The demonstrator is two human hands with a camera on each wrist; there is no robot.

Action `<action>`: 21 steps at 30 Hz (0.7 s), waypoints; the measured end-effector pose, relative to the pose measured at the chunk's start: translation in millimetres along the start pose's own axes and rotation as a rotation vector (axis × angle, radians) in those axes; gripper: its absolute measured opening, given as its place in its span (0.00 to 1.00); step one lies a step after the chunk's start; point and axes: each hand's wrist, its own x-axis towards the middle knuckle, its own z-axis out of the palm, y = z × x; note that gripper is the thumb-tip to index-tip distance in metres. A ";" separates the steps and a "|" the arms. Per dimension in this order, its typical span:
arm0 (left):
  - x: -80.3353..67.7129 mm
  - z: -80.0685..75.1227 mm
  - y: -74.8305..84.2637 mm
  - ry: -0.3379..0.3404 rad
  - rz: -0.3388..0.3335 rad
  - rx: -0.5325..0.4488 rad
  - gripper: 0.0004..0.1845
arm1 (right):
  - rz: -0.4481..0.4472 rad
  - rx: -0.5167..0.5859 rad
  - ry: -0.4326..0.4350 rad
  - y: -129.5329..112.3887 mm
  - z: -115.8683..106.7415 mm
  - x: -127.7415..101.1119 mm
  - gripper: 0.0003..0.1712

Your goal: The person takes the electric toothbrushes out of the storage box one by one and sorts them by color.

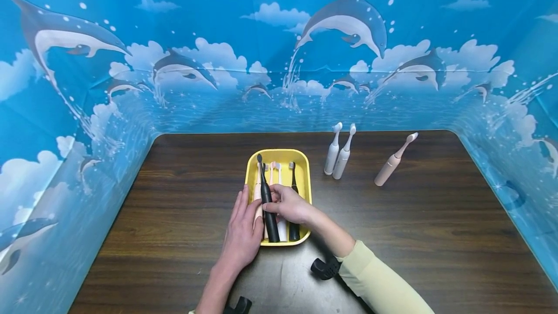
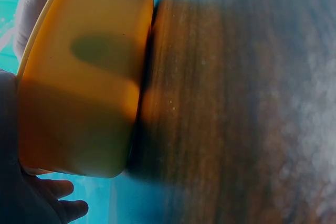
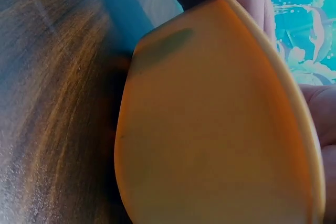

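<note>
A yellow tray [image 1: 279,152] stands mid-table with several electric toothbrushes lying in it: black, pink and white ones. My right hand [image 1: 273,196] reaches in from the right and pinches a long black toothbrush [image 1: 263,174] that lies along the tray's left side. Flat against the tray's left rim rests my left hand [image 1: 246,200], its fingers straight and touching the edge. A second black toothbrush [image 1: 294,180] lies at the tray's right side. Both wrist views show only the tray's outer wall [image 2: 84,77] [image 3: 210,129] close up, with blurred wood beside it.
Two grey-white toothbrushes [image 1: 333,154] [image 1: 344,158] and a pink one [image 1: 393,164] lie on the dark wooden table [image 1: 414,236] to the right of the tray. Blue dolphin-print walls [image 1: 279,62] enclose the table on three sides.
</note>
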 end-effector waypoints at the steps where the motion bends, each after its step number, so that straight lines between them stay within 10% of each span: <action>1: 0.0 0.0 0.2 0.000 -0.001 0.000 0.20 | -0.004 0.004 -0.005 -0.8 -0.2 -1.6 0.28; 13: 0.2 0.1 0.8 -0.011 -0.016 0.005 0.20 | -0.140 -0.010 0.128 -12.6 -11.3 -31.3 0.29; 21: -0.5 -1.5 3.0 -0.061 -0.064 -0.001 0.21 | -0.252 0.013 0.378 -21.1 -34.3 -60.4 0.29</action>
